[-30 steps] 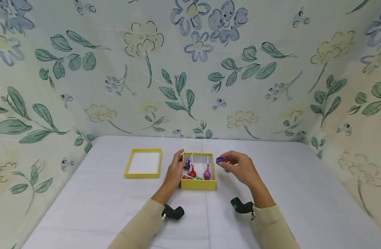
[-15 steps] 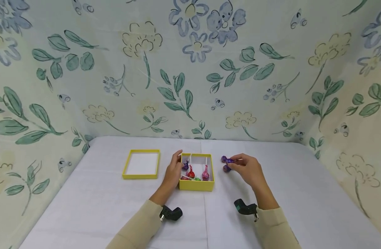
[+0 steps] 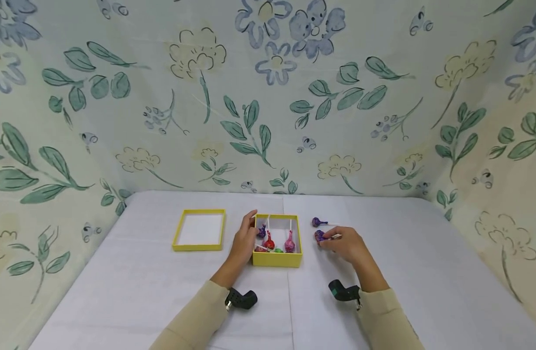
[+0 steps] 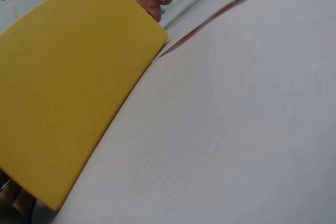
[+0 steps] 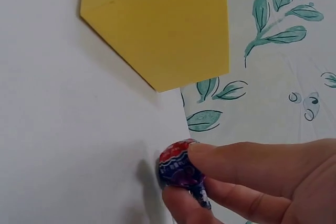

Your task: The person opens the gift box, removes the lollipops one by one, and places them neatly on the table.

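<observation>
My left hand [image 3: 243, 240] holds the left side of an open yellow box [image 3: 277, 260]. In the left wrist view the yellow side of the box [image 4: 79, 77] fills the left. Inside the box are a purple lollipop [image 3: 262, 232], a red lollipop [image 3: 269, 242], a pink lollipop [image 3: 289, 243] and a partly hidden green one [image 3: 278, 251]. To the right of the box, my right hand [image 3: 347, 244] pinches a purple-wrapped lollipop [image 3: 319, 236], whose red and blue wrapper shows in the right wrist view. Just beyond it, another purple lollipop [image 3: 316, 222] lies with its white stick pointing right.
A yellow-rimmed lid [image 3: 199, 248] with a white inside lies to the left of the box. Everything rests on a white-covered table [image 3: 132, 282]. A curtain [image 3: 268, 121] with printed flowers and leaves hangs behind and at both sides.
My right hand has moved away from the box, released one purple lollipop on the table, then come slightly nearer to the other. My left hand stays at the box.
</observation>
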Motion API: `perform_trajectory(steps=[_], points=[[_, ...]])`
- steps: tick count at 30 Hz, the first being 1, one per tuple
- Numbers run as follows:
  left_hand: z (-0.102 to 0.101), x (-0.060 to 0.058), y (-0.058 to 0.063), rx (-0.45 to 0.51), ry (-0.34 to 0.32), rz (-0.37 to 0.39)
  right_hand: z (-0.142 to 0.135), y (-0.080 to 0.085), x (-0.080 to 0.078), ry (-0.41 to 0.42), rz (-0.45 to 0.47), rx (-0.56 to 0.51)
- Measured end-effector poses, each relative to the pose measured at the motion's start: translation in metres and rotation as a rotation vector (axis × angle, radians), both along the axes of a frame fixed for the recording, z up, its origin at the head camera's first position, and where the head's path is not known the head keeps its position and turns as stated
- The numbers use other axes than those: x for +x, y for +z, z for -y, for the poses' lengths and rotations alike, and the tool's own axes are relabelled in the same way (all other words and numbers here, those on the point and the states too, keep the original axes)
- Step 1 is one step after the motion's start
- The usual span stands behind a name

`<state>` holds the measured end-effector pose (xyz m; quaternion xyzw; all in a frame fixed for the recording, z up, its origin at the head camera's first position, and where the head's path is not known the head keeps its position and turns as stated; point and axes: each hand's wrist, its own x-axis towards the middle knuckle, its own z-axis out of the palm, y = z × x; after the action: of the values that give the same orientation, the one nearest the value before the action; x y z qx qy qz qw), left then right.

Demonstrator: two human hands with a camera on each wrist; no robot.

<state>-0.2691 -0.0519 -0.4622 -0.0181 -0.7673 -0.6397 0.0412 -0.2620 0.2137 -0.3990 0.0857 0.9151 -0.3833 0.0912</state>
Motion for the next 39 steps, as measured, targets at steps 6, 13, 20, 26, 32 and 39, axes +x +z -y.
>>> perform_trajectory(steps=[6, 13, 20, 26, 32, 39], points=[[0.001, -0.001, 0.001, 0.007, 0.004, 0.007, 0.001, -0.005, -0.002, -0.007, 0.036, 0.022], [0.002, -0.001, -0.001, 0.013, -0.008, 0.002, -0.001, -0.009, -0.002, -0.029, 0.033, -0.001], [0.002, 0.001, -0.002, 0.006, -0.013, 0.006, -0.001, -0.014, -0.005, -0.054, 0.018, -0.040], [0.002, 0.001, -0.002, 0.010, -0.018, 0.008, -0.002, -0.015, -0.005, -0.062, 0.017, -0.051], [0.001, 0.000, -0.001, 0.007, -0.014, 0.014, -0.001, -0.018, -0.006, -0.074, 0.020, -0.058], [-0.001, 0.001, 0.000, 0.004, -0.016, 0.016, -0.001, -0.020, -0.007, -0.084, 0.020, -0.072]])
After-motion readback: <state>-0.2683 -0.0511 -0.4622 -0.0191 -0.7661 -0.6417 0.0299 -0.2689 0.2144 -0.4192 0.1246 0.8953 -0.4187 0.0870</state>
